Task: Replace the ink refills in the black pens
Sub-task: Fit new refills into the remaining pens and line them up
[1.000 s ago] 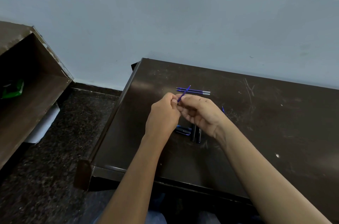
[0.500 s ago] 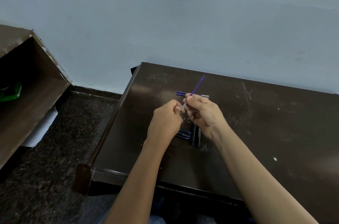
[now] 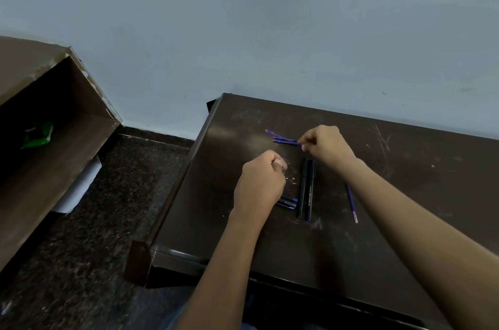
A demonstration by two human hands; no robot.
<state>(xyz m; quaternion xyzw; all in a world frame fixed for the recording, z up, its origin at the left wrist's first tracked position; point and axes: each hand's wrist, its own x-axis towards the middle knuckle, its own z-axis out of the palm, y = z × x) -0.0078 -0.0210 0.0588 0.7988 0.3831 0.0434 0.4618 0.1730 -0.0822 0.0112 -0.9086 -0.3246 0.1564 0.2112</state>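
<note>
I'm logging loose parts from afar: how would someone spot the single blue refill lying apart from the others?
Start at the dark brown scratched desk against the pale wall. Beside the right forearm, right of the two black pen barrels lying side by side, is a thin blue ink refill. It lies alone, its silvery tip toward the person, unlike the bunch at the right hand.

I see table (image 3: 405, 221) against wall (image 3: 243, 46) | refills (image 3: 283, 139) at back, right hand (image 3: 328, 146) on their right end | two pens (image 3: 306, 189) mid-table, left hand (image 3: 260, 181) to their left | lone refill (image 3: 351, 201) right of pens | shelf (image 3: 54, 127) far left
</note>
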